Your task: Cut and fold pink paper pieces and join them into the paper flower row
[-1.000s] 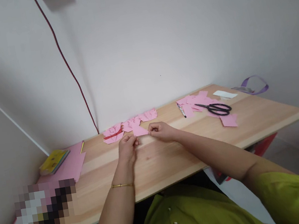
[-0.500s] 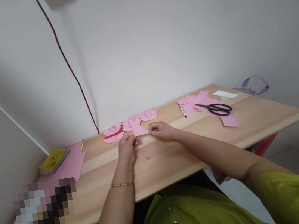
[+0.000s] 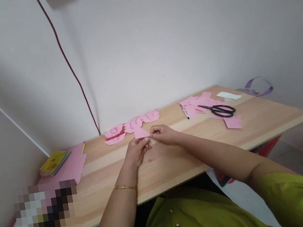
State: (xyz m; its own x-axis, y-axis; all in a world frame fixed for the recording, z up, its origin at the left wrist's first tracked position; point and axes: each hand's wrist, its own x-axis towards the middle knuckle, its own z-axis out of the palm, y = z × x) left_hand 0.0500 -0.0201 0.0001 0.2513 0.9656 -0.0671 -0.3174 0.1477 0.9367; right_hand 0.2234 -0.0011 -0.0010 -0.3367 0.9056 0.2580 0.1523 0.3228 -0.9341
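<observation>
A small piece of pink paper (image 3: 140,132) is held up between my two hands over the middle of the table. My left hand (image 3: 137,150) pinches its lower edge from the left, with the thumb on the near side. At its lower right corner, the fingers of my right hand (image 3: 164,134) are closed on the paper. Just behind it lies a row of cut, crinkled pink paper pieces (image 3: 133,125), with a dark red strip (image 3: 114,135) across the leftmost one.
Black-handled scissors (image 3: 221,110) rest on pink paper scraps (image 3: 201,100) at the right, beside a pen (image 3: 184,112) and a white strip (image 3: 228,95). On the left, a yellow pack (image 3: 54,162) sits on pink sheets (image 3: 76,165) near a yellow pencil (image 3: 83,148). A wall stands behind the table.
My left hand has slid right along the paper's lower edge, closer to my right hand. The right hand has barely moved and keeps its pinch.
</observation>
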